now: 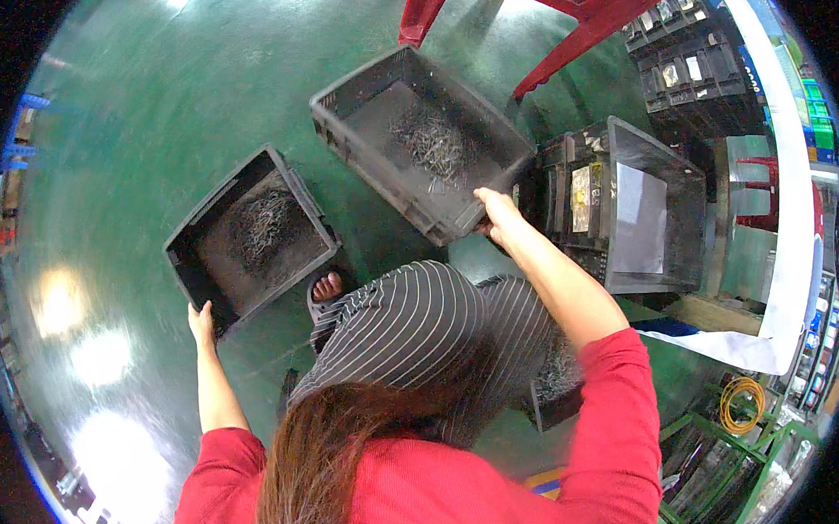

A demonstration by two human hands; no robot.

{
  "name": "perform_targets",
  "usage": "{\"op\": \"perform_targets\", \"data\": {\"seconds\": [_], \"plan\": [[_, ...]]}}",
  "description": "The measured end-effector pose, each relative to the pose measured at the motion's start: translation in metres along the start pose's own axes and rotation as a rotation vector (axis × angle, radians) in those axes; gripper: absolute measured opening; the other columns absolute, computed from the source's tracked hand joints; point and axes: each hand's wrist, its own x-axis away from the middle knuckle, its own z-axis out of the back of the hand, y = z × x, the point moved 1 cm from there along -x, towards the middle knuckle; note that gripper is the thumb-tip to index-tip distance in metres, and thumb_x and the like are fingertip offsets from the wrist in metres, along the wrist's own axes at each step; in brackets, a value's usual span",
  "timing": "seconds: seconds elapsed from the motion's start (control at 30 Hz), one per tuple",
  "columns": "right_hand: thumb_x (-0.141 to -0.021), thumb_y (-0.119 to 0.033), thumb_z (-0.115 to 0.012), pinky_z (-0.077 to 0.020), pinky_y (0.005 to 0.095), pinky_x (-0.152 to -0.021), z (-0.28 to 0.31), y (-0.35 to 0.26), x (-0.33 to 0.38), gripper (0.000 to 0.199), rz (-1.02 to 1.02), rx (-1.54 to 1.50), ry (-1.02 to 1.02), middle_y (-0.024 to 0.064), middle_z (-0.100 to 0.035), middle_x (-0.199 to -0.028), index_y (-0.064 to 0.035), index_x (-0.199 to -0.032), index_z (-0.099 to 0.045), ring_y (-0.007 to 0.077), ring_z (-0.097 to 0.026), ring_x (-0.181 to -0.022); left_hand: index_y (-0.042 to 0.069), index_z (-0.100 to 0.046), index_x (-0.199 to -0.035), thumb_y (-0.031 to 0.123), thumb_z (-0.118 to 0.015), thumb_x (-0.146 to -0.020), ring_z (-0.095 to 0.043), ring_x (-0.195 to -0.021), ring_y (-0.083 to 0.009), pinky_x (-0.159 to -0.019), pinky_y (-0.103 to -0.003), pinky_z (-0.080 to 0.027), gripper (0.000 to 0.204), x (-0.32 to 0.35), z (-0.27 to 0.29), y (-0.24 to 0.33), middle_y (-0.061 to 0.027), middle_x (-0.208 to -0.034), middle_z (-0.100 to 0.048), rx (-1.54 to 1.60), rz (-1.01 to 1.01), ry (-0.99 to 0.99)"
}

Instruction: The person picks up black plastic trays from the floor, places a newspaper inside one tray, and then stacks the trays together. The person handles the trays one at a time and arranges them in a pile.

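Note:
Two dark grey plastic crates sit on the green floor in front of me. My left hand grips the near corner of the left crate, which holds a small heap of thin metal pieces. My right hand grips the near corner of the larger right crate, tilted slightly, with a pile of similar metal pieces inside. My striped trousers and a sandalled foot lie between the two crates.
A red plastic chair stands behind the right crate. To the right are a grey crate with a pale sheet, stacked black blocks and green shelving with a yellow coil. Another crate sits under my right arm.

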Motion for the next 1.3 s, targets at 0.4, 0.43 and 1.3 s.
{"op": "perform_targets", "data": {"seconds": [0.4, 0.43, 1.3], "plan": [[-0.068, -0.014, -0.064, -0.0387, 0.0495, -0.091, -0.008, -0.011, -0.014, 0.050, 0.758, 2.101, -0.309, 0.0142, -0.056, -0.114, -0.0142, -0.116, -0.053, 0.0323, -0.047, -0.115, 0.004, -0.045, -0.119, 0.010, -0.056, -0.080, -0.056, -0.091, -0.0214, -0.079, -0.034, -0.045, 0.041, 0.021, 0.010, 0.016, -0.0087, -0.105, -0.057, 0.360, 0.193, -0.125], [-0.069, -0.014, -0.064, -0.0364, 0.0493, -0.093, -0.006, -0.007, -0.021, 0.053, 0.621, 2.299, -0.446, 0.0126, -0.054, -0.117, -0.0172, -0.120, -0.051, 0.0311, -0.044, -0.119, 0.004, -0.046, -0.118, 0.010, -0.056, -0.079, -0.057, -0.089, -0.0218, -0.077, -0.035, -0.046, 0.041, 0.026, 0.008, 0.019, -0.0087, -0.103, -0.058, 0.432, 0.237, -0.117], [-0.080, -0.026, -0.064, -0.0443, 0.0362, -0.088, 0.020, -0.108, 0.172, 0.048, 1.130, 0.358, -0.265, 0.0112, -0.053, -0.120, -0.0046, -0.121, -0.049, 0.0251, -0.053, -0.106, 0.001, -0.055, -0.099, 0.016, -0.062, -0.068, -0.056, -0.077, -0.0160, -0.069, -0.027, -0.046, 0.036, 0.063, 0.073, 0.323, -0.0057, -0.086, -0.058, 0.390, -0.111, -0.370]]}}
